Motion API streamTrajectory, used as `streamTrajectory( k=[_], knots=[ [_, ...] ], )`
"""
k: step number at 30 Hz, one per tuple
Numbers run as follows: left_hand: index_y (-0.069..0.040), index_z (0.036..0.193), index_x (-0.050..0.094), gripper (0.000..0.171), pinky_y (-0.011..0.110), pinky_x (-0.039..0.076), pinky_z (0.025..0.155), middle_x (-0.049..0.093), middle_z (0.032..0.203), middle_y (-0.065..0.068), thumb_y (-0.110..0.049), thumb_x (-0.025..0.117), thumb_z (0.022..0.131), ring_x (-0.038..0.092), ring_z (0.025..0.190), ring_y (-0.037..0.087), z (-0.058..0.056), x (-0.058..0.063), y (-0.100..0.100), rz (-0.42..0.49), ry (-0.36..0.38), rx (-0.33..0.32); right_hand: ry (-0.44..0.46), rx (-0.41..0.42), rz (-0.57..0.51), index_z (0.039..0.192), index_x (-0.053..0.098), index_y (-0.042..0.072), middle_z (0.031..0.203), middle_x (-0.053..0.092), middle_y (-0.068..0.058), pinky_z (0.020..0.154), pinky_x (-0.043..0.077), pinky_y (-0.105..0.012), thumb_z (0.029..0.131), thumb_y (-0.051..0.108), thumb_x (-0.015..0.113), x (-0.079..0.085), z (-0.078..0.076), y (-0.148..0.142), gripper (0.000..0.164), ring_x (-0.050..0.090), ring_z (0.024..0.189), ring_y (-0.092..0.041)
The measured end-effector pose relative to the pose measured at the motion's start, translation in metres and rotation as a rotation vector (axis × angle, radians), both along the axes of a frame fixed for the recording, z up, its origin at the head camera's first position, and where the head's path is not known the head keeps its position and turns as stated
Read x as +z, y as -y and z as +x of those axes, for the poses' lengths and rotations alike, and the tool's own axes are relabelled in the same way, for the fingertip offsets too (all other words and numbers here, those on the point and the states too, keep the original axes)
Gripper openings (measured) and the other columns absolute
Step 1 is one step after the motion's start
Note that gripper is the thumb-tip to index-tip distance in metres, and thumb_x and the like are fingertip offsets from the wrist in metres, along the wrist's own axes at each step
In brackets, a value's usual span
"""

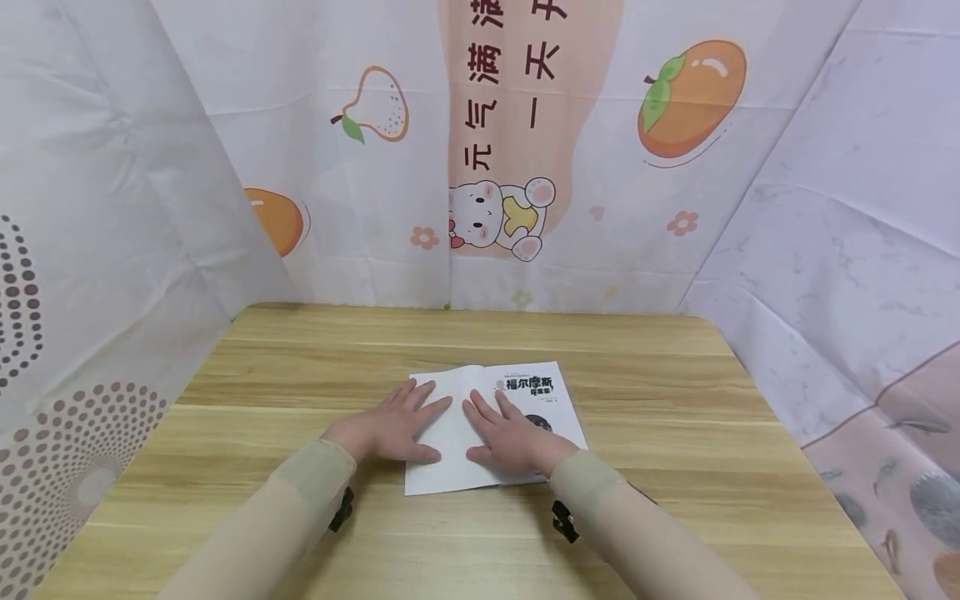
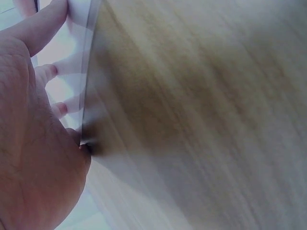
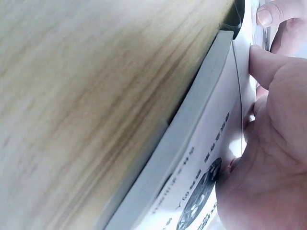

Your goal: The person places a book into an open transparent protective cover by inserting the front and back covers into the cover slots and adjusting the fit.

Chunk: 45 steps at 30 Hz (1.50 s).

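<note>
An open book (image 1: 459, 471) lies on the wooden table, a blank white page on its left and a printed page with a dark round picture on its right. My left hand (image 1: 397, 423) rests on the left page, fingers spread and straight. On the right page my right hand (image 1: 510, 433) lies flat, its fingers pointing towards the middle fold and covering part of the print. In the right wrist view the page block of the book (image 3: 182, 124) shows as a thick edge beside my right hand (image 3: 273, 139). The left wrist view shows my left hand (image 2: 38, 139) at the page's edge.
The wooden table (image 1: 660, 392) extends around the book on all sides. Behind it hangs a white curtain (image 1: 360, 208) printed with fruit and characters. Patterned cloth hangs at the left (image 1: 112, 208) and the right (image 1: 847, 250). A dark strap piece shows under each wrist.
</note>
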<state>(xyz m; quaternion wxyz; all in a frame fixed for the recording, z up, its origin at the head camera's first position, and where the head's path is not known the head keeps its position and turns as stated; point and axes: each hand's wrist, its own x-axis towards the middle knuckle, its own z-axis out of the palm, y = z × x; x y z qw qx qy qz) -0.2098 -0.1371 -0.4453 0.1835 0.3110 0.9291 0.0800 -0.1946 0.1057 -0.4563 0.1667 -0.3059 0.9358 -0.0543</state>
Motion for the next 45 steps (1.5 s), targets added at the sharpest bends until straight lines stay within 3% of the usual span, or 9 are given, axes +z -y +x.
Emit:
streamTrajectory(
  k=[7, 14, 21, 25, 31, 39, 45],
  knots=[
    [-0.024, 0.154, 0.018, 0.086, 0.062, 0.013, 0.112, 0.007, 0.16, 0.014, -0.06, 0.058, 0.087, 0.0, 0.142, 0.043, -0.002, 0.005, -0.003, -0.021, 0.015, 0.017, 0.087, 0.045, -0.01, 0.154, 0.012, 0.012, 0.161, 0.001, -0.007, 0.115, 0.015, -0.053, 0.102, 0.044, 0.042, 0.017, 0.001, -0.004, 0.068, -0.002, 0.142, -0.04],
    [-0.018, 0.153, 0.023, 0.088, 0.064, 0.007, 0.112, 0.007, 0.16, 0.013, -0.054, 0.064, 0.084, -0.002, 0.143, 0.04, -0.003, 0.01, -0.015, -0.066, 0.003, 0.026, 0.176, 0.071, -0.083, 0.154, 0.019, 0.012, 0.161, 0.007, -0.008, 0.114, 0.02, -0.055, 0.103, 0.027, 0.045, 0.027, -0.003, -0.015, 0.059, -0.001, 0.142, -0.041],
    [-0.005, 0.136, 0.044, 0.07, 0.047, 0.036, 0.107, 0.036, 0.145, 0.014, -0.034, 0.074, 0.081, 0.036, 0.129, 0.033, 0.002, 0.016, -0.041, -0.074, -0.166, -0.095, 0.153, 0.049, -0.171, 0.152, 0.023, 0.007, 0.16, 0.012, -0.012, 0.115, 0.017, -0.05, 0.1, 0.029, 0.053, 0.026, -0.007, -0.02, 0.064, 0.004, 0.143, -0.037],
    [-0.005, 0.132, 0.047, 0.064, 0.039, 0.043, 0.101, 0.042, 0.136, 0.011, -0.039, 0.071, 0.083, 0.045, 0.118, 0.026, 0.007, 0.013, -0.052, -0.051, -0.183, -0.118, 0.102, 0.045, -0.181, 0.15, 0.026, 0.002, 0.158, 0.016, -0.016, 0.115, 0.019, -0.052, 0.099, 0.03, 0.055, 0.024, -0.008, -0.026, 0.064, 0.01, 0.143, -0.035],
    [-0.014, 0.139, 0.044, 0.07, 0.042, 0.046, 0.092, 0.043, 0.134, 0.009, -0.05, 0.066, 0.084, 0.044, 0.111, 0.025, 0.011, 0.011, -0.059, -0.07, -0.183, -0.11, 0.041, 0.002, -0.139, 0.15, 0.028, 0.005, 0.157, 0.018, -0.017, 0.11, 0.019, -0.064, 0.098, 0.034, 0.056, 0.022, -0.013, -0.047, 0.066, 0.014, 0.142, -0.037],
    [-0.034, 0.15, 0.029, 0.076, 0.044, 0.046, 0.089, 0.042, 0.137, 0.011, -0.051, 0.065, 0.085, 0.043, 0.108, 0.027, 0.014, 0.013, -0.063, -0.143, -0.208, -0.145, -0.002, -0.095, -0.151, 0.15, 0.027, 0.004, 0.155, 0.015, -0.027, 0.109, 0.015, -0.066, 0.093, 0.046, 0.059, 0.016, -0.017, -0.083, 0.078, 0.011, 0.14, -0.045],
    [-0.036, 0.15, 0.029, 0.078, 0.042, 0.045, 0.086, 0.043, 0.133, 0.01, -0.052, 0.067, 0.084, 0.042, 0.104, 0.025, 0.013, 0.013, -0.065, -0.145, -0.203, -0.138, 0.026, -0.234, -0.181, 0.153, 0.021, 0.009, 0.154, 0.001, -0.032, 0.105, 0.025, -0.067, 0.088, 0.055, 0.061, 0.012, -0.015, -0.1, 0.089, 0.008, 0.138, -0.049]
  ],
)
